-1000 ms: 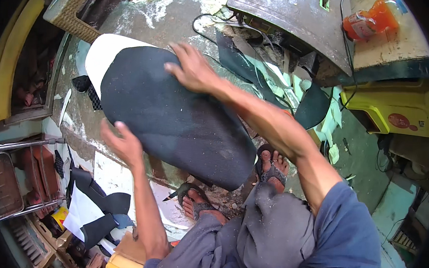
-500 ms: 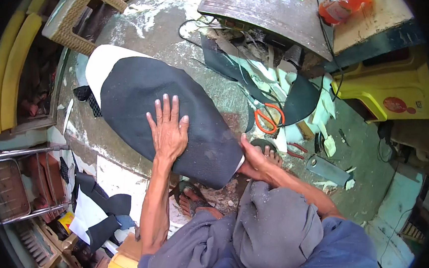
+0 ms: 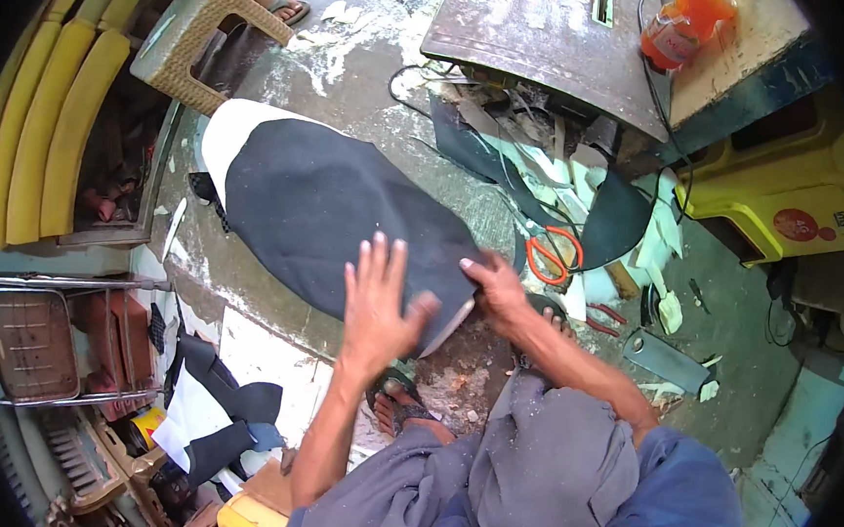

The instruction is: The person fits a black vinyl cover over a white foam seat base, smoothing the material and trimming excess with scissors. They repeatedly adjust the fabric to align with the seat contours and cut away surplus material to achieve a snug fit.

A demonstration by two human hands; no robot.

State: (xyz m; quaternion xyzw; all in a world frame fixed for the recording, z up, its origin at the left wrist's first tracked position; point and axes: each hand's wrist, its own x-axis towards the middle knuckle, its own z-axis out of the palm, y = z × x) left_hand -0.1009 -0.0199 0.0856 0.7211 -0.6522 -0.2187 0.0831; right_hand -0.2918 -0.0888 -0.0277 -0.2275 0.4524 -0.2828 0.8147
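A long padded seat, seemingly a motorcycle seat, lies slanted across the middle. Its white base (image 3: 229, 152) shows at the far left end, with a black cover sheet (image 3: 319, 193) over the rest. My left hand (image 3: 374, 314) is over the cover's near part, fingers stretched and thumb blurred; whether it touches, I cannot tell. With thumb on top, my right hand (image 3: 503, 294) grips the cover's edge at the right end; its other fingers are mostly hidden. Beside that end a pale strip (image 3: 449, 329) shows along the edge.
Orange-handled scissors (image 3: 553, 256), pliers (image 3: 604, 318) and foam scraps lie on the right. Beyond are a dark panel (image 3: 545, 47) and a yellow stool (image 3: 787, 225). A woven-pattern stool (image 3: 178, 41) and another person's foot (image 3: 285, 7) are far left; a metal rack (image 3: 35, 344) stands near left.
My left hand has slid toward the near right end of the seat, its thumb blurred. My right hand has shifted up onto the edge, and the cover's near corner hangs out less. The view has shifted.
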